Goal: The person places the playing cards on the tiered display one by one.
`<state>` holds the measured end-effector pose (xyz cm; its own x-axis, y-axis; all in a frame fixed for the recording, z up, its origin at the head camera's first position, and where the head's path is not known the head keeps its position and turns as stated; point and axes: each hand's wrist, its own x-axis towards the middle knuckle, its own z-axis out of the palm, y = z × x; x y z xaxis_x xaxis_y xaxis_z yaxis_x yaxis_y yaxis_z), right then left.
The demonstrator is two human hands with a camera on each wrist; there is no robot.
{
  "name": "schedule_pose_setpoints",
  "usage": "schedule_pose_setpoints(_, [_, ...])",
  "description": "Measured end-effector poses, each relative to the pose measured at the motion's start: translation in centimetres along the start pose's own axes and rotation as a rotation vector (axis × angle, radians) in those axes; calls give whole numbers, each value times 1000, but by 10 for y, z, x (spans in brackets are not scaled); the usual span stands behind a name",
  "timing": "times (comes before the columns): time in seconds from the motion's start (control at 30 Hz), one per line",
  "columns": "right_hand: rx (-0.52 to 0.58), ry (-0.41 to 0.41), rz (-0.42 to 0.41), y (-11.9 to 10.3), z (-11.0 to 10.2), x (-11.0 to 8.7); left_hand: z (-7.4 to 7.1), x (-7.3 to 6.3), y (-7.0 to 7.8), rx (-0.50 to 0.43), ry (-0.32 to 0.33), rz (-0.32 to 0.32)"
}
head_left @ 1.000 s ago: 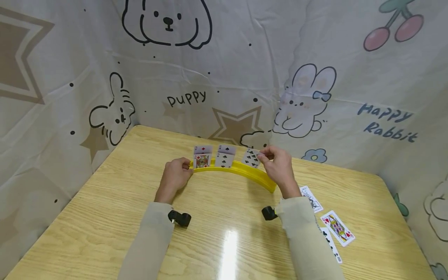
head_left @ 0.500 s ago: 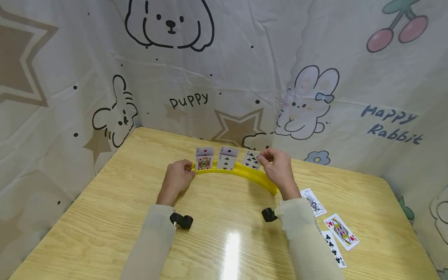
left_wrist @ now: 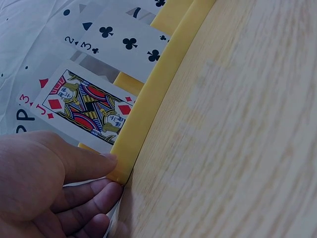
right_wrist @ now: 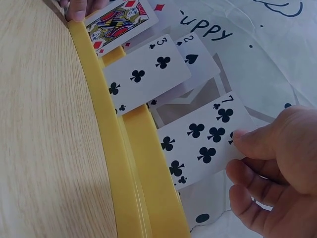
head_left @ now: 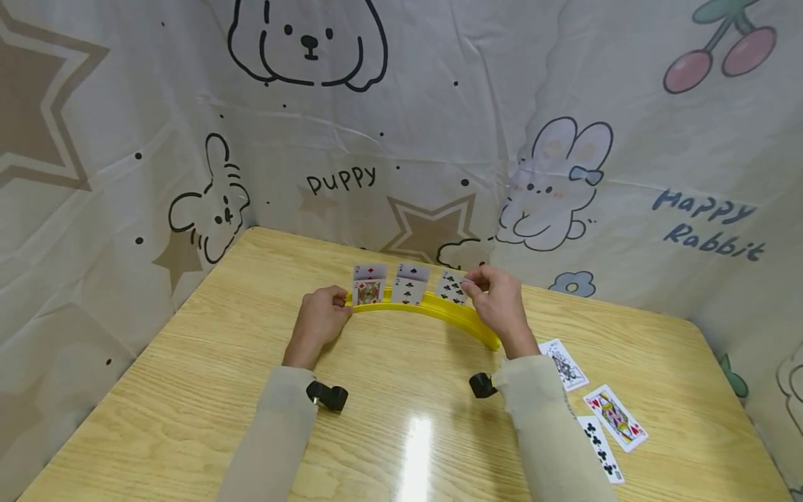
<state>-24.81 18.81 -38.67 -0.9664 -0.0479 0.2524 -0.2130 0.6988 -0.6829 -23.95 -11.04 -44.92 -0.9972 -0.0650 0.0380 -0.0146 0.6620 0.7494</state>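
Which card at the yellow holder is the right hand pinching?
The seven of clubs, pinched by the right hand; the jack of diamonds and three of clubs, like those behind them, stand apart from that hand.

A wood-grain table (head_left: 370,411) bears a curved yellow playing-card holder (head_left: 465,318), one end in the grip of the left fingers (left_wrist: 94,206). Rightward of the right fingers (right_wrist: 252,178), on their near side, lie face up a black-and-white picture card (head_left: 567,366), the queen of hearts (head_left: 616,418) and a clubs card (head_left: 601,450).
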Motion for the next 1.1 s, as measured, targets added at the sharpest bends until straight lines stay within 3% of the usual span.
schedule_pose_setpoints(0.57, [6, -70, 78, 6, -9, -7, 3, 0, -3, 15, 6, 8])
schedule_pose_setpoints(1.1, [-56, -95, 82, 23, -29, -32, -1, 1, -1, 33, -20, 24])
